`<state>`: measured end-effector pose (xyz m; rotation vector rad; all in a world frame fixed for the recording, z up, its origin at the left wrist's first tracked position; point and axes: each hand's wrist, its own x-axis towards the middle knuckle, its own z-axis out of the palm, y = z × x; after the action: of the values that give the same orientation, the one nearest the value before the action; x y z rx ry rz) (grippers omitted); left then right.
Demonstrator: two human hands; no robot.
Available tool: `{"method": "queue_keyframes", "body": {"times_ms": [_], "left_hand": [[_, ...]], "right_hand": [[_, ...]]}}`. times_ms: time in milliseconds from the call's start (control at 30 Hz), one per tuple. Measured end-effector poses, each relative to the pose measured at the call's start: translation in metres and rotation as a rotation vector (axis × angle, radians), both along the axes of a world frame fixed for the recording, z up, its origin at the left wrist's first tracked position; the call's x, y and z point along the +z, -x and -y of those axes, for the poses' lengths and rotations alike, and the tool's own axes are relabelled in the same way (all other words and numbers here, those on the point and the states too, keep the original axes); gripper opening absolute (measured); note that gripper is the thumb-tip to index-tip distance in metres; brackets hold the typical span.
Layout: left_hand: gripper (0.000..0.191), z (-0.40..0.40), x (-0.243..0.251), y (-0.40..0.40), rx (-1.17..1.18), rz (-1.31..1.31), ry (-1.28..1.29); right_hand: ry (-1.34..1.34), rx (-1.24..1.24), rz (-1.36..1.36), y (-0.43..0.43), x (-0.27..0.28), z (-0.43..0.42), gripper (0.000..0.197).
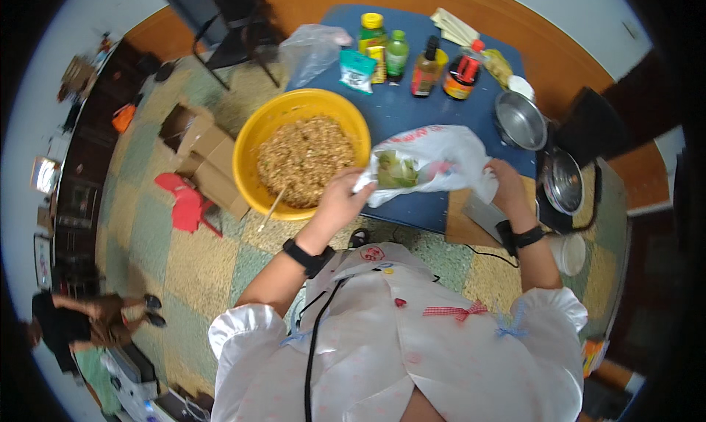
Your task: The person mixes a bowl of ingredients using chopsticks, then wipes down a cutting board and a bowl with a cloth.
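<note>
Between my two hands a white plastic bag (463,140) is stretched out, with something green and leafy showing at its left end. My left hand (343,198) grips the bag's left edge, close to the rim of a yellow basin (241,162). My right hand (504,184) grips the bag's gathered right end, above a cleaver blade (485,219) on a wooden cutting board (459,207). Crumbly brown minced filling (306,151) fills much of the basin. A pale stick (273,208) leans out over its near rim.
On the blue table (386,110) stand several sauce bottles (424,71), a teal packet (357,71), a clear plastic bag (311,49) and a metal bowl (520,120). A cardboard box (212,162) and a red stool (185,204) are at the left. A person (71,322) sits at the far lower left.
</note>
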<state>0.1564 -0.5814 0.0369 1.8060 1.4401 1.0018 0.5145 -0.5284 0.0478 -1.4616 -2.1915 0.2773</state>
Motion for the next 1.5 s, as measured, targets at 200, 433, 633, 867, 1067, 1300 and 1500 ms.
{"method": "queue_keyframes", "body": {"times_ms": [200,433,633,867,1067,1300,1500], "left_hand": [[0.021,-0.014,0.003,0.002,-0.114,0.342,0.013],[0.040,-0.012,-0.007,-0.040,-0.496,0.513,0.314],[0.035,-0.022,0.004,-0.056,-0.542,0.046,0.108],[0.024,-0.068,0.009,-0.025,0.032,-0.073,-0.041],[0.022,-0.121,0.047,-0.064,0.177,0.563,0.088],[0.028,-0.211,0.019,-0.097,0.177,0.481,0.023],[0.023,-0.263,-0.020,-0.102,0.165,0.263,0.100]], "right_hand": [[-0.001,-0.101,-0.138,0.031,0.031,0.051,0.037],[0.363,0.124,-0.152,0.109,0.035,0.061,0.019],[0.290,0.328,-0.250,0.099,0.022,0.085,0.025],[0.277,-0.601,0.336,-0.082,-0.096,0.120,0.036],[0.448,-0.558,0.539,-0.117,-0.158,0.118,0.051],[0.263,-0.445,0.327,-0.118,-0.134,0.127,0.053],[0.191,-0.692,0.327,-0.142,-0.131,0.081,0.037]]}}
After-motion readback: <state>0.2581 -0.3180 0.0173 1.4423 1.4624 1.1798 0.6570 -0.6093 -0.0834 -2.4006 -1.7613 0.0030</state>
